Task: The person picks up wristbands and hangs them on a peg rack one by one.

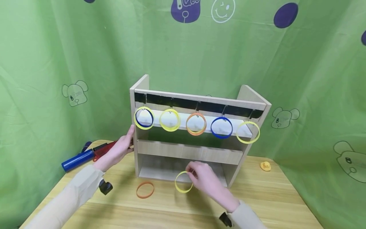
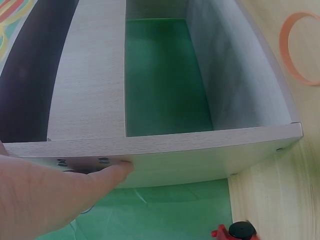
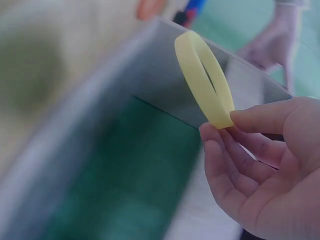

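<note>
My right hand (image 1: 201,176) pinches a yellow ring (image 1: 183,190) between thumb and fingertips, held in front of the lower part of a wooden shelf. The right wrist view shows the pale yellow ring (image 3: 202,82) upright and tilted above the fingers. On the left, my left hand (image 1: 121,146) rests against the shelf's side panel (image 2: 165,145), its thumb lying straight along the wood. Along the shelf's upper bar, hooks carry yellow-and-blue rings (image 1: 144,128), yellow rings (image 1: 170,129), an orange ring (image 1: 196,133), a blue ring (image 1: 221,136) and a yellow ring (image 1: 247,142).
An orange ring (image 1: 145,197) lies on the wooden table (image 1: 171,214) in front of the shelf. Left of the shelf lies a blue cylinder (image 1: 78,160) with a red part (image 1: 105,149). A small yellow duck (image 1: 265,166) sits at the right. Green curtains (image 1: 314,63) surround the table.
</note>
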Demonstrator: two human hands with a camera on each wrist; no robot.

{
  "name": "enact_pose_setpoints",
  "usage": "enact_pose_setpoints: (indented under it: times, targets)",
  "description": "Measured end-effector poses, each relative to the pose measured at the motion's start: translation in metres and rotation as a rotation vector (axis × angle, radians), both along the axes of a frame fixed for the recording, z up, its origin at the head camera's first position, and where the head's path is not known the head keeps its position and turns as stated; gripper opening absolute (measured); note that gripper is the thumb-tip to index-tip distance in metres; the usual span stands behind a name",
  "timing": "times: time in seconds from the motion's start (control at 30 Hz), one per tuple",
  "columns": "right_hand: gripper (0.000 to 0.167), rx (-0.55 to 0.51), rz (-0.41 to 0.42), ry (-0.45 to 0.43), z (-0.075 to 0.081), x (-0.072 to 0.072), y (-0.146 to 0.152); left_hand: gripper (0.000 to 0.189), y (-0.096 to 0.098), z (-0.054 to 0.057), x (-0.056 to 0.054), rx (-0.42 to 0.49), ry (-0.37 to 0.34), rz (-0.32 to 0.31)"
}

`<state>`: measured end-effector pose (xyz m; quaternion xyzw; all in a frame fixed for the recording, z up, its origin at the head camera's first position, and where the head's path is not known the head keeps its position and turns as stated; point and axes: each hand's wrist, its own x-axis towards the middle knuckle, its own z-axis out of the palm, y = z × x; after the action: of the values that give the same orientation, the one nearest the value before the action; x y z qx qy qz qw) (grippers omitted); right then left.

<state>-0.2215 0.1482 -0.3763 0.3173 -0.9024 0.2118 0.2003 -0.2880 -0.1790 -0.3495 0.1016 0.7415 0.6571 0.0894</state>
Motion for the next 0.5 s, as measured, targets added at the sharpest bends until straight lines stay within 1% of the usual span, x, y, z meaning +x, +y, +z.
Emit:
enact_pose_setpoints:
  times: [0.13, 0.37, 0.5]
  targets:
    - [0.01, -0.024, -0.003, 0.093, 0.033, 0.01, 0.012, 0.088, 0.0, 0.002, 0.001, 0.001, 0.011, -0.006]
    - [0.016, -0.097, 0.025, 0.265, 0.087, 0.024, 0.03, 0.088, 0.0, 0.003, 0.001, 0.002, 0.009, -0.004]
    - [0.015, -0.097, -0.017, 0.346, 0.116, 0.028, 0.039, 0.088, 0.0, 0.002, 0.001, -0.01, 0.012, -0.005]
